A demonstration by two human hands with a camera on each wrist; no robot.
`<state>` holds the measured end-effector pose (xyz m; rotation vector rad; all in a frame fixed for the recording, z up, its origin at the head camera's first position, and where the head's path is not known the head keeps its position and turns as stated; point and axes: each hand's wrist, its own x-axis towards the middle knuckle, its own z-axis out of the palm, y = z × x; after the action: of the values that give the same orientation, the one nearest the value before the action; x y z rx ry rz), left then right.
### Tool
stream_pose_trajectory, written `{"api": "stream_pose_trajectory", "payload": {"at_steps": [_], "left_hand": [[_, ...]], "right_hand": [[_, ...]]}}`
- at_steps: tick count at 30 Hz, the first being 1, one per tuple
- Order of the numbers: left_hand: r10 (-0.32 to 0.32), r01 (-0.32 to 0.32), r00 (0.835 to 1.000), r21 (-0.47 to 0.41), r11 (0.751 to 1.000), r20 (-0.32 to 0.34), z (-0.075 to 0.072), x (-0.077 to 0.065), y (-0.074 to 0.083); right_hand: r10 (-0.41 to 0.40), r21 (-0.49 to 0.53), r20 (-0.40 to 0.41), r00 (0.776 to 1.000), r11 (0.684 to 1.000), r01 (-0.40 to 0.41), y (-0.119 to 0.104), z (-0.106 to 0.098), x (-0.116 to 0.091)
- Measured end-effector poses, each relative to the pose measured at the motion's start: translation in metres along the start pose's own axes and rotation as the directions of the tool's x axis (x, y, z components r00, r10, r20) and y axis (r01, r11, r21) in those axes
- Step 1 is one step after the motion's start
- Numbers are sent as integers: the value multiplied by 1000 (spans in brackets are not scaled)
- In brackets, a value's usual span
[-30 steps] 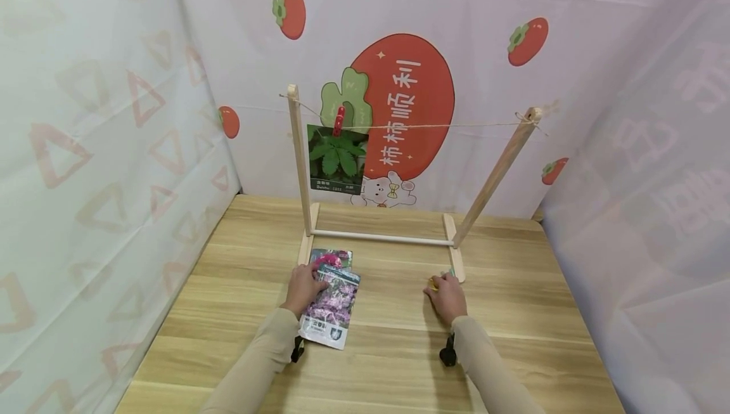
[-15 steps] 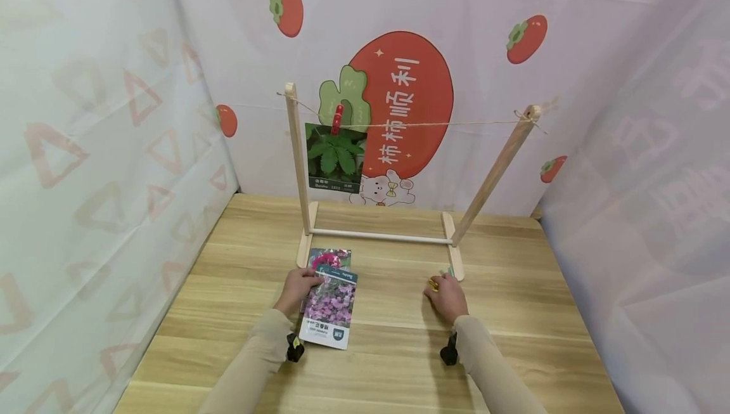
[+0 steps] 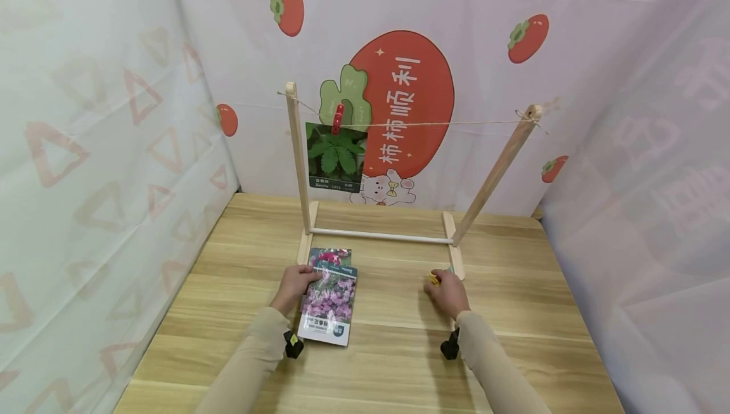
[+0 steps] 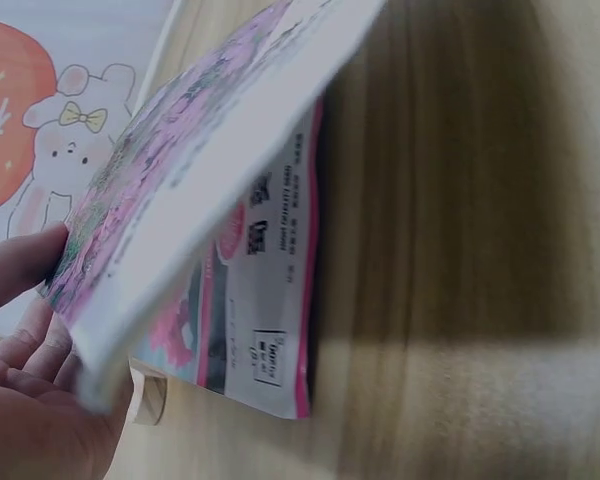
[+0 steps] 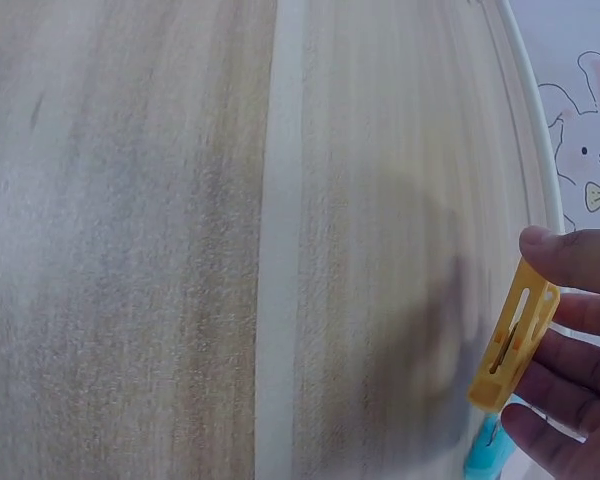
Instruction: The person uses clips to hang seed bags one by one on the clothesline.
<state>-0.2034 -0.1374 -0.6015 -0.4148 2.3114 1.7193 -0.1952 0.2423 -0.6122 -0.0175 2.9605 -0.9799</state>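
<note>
My left hand (image 3: 294, 287) pinches the left edge of a seed packet (image 3: 329, 305) printed with pink-purple flowers. In the left wrist view this packet (image 4: 170, 180) is tilted up, with thumb above and fingers beneath. Under it on the table lies a second seed packet (image 4: 265, 300) with a pink edge, its magenta flower picture showing at the top in the head view. A yellow clothespin (image 5: 512, 338) is held between the thumb and fingers of my right hand (image 3: 447, 293). Just below that hand in the right wrist view lies a turquoise clothespin (image 5: 490, 445), partly hidden.
A wooden stand with two posts (image 3: 496, 176) and a white crossbar (image 3: 382, 236) stands at the back. A string (image 3: 433, 123) runs between the post tops. From its left part hangs a green leaf packet (image 3: 335, 159), held by a red clothespin (image 3: 338, 118).
The left hand has shifted slightly left, and the flower packet's top face has turned into clearer view. The right hand stays in nearly the same place with the yellow clothespin.
</note>
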Motion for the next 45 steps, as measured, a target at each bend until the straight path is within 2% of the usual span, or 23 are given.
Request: {"api": "stream_pose_trajectory", "payload": {"at_steps": [8,13,19,25,34,39,45], "left_hand": [[-32,32,999,-54,998,10,-3,0,10],[-20,20,1000,-80,997,0,-4,-1,14],[-14,11,1000,-111,994,-22,-6,-1,19],[-20,17,1000,-165,986,-14,-7,0,24],[5,-9,1000,-177,984,-21,-12,-4,37],[-16,8,999,-209,978,-37,-15,-3,41],[-5,-5,999,-215,977,-43,-14,-6,51]], "right_hand": [[17,20,5,1000,1000,-17,-8,-7,0],[21,43,-16,1000,999,-20,-14,-12,1],[-10,55,-44,999,998,13,-22,-17,2],[-49,64,-66,997,997,53,-30,-23,4],[-140,62,-123,982,987,149,-41,-34,6],[-149,86,-124,981,983,161,-48,-40,7],[-138,115,-153,979,981,156,-58,-50,9]]}}
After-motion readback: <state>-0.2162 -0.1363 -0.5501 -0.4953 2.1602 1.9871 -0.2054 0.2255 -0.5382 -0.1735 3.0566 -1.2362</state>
